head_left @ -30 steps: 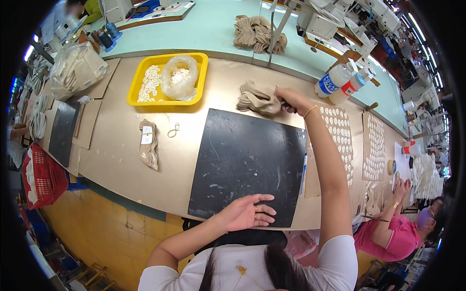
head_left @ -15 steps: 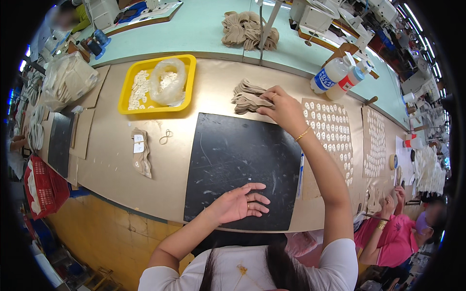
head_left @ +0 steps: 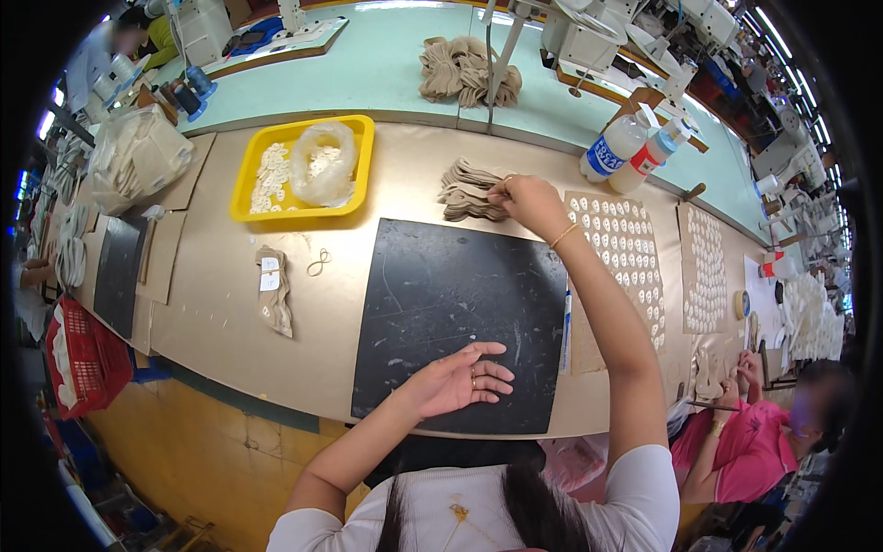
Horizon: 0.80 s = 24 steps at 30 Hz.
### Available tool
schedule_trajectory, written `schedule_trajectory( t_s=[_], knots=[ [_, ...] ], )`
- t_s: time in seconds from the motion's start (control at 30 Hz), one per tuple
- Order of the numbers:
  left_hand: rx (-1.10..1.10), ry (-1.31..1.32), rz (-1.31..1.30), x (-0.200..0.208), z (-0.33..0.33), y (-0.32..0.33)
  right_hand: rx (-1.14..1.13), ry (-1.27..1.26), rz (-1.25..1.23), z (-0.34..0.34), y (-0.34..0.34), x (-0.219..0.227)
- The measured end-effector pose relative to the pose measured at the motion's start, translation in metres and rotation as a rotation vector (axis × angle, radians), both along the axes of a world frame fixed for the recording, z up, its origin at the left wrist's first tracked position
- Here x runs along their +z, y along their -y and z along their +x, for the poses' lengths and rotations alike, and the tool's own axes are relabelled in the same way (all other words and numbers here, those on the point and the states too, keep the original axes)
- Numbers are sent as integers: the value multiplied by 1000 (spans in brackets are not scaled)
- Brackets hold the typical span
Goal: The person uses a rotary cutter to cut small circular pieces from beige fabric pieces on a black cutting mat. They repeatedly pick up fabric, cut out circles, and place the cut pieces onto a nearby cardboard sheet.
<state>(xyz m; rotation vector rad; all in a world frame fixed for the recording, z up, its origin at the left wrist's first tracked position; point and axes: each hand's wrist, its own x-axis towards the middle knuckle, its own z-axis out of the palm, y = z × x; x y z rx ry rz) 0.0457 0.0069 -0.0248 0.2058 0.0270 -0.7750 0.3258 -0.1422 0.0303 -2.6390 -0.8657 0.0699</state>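
Note:
Beyond the black board (head_left: 460, 313), a stack of brown cut fabric pieces (head_left: 467, 189) lies fanned out on the table. My right hand (head_left: 533, 204) is at the stack's right end, its thumb and fingers pinched on the tip of a fabric piece. Over the near part of the board rests my left hand (head_left: 460, 379), palm turned up and fingers apart, holding nothing. To the board's right is a brown sheet (head_left: 614, 262) set with rows of small white oval pieces. A blue-and-white pen (head_left: 566, 333) lies along the board's right edge.
At the upper left, a yellow tray (head_left: 241, 184) holds loose white pieces and a plastic bag. A tied brown bundle (head_left: 273, 290) and rubber band (head_left: 318, 262) lie left of the board. Two bottles (head_left: 614, 147) stand far right. A co-worker in pink (head_left: 745, 442) sits at the right.
My right hand's fingers have drawn together at the end of the stack. The whole view has shifted slightly. My left hand stays over the board, still open.

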Motion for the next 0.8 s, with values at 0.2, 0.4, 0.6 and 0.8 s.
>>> schedule_trajectory(
  t_s=[0.2,0.4,0.6,0.8],
  knots=[
    [20,16,-2,-2,1,-1,-109,-410,-4,23,-5,24],
    [30,27,17,0,1,1,-117,136,283,21,-12,44],
    [64,66,60,2,0,1,29,160,186,-46,-35,101],
    [68,170,237,11,-25,3,199,-245,364,-130,-41,120]
  ],
)
